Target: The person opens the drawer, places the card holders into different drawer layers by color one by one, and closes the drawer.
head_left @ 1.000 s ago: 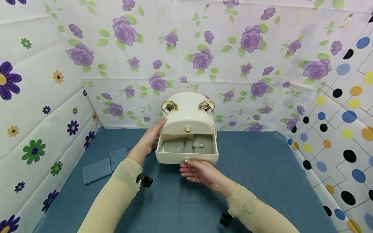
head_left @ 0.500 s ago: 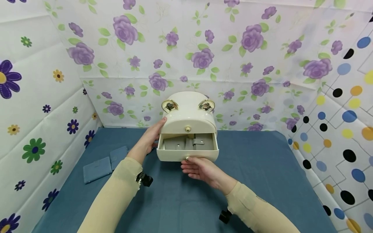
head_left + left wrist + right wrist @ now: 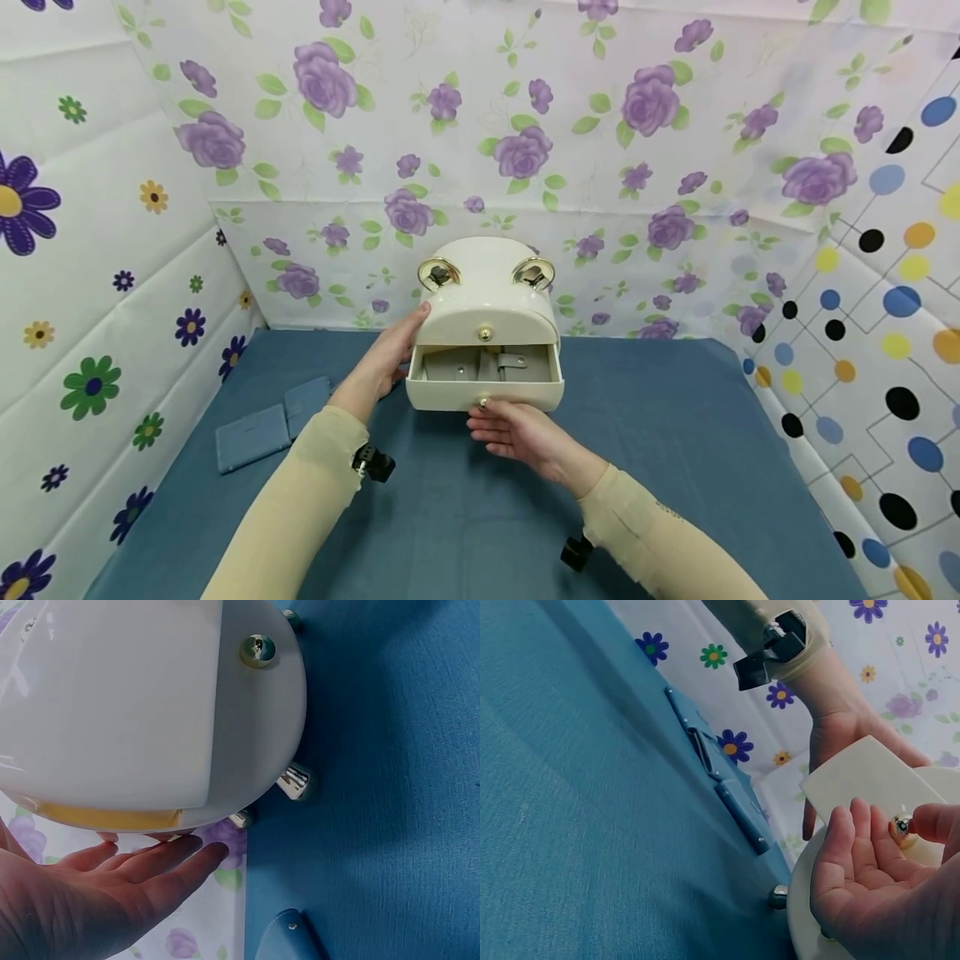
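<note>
A cream storage box (image 3: 484,258) with gold ring trims on top stands on the table in the head view. Its drawer (image 3: 450,396) is partly pulled out. Inside lie grey flat cases (image 3: 528,367), one strap fastened by a snap. My left hand (image 3: 381,362) rests along the box's left side; the left wrist view shows its fingers (image 3: 161,859) fairly straight against the wall. At the drawer front, my right hand (image 3: 528,442) pinches the gold drawer knob (image 3: 902,825) between thumb and index finger, its other fingers loosely bent below. A second gold knob (image 3: 485,334) sits above.
Two blue wallet-like cases (image 3: 252,439) lie on the blue tablecloth (image 3: 450,517) to the left, partly behind my left forearm. Gold feet (image 3: 298,781) hold the box up. A floral cloth wall (image 3: 465,125) stands close behind, with patterned walls at both sides.
The drawer has slid a little further into the box, my right hand moving inward with its knob. My left hand stays at the box's side.
</note>
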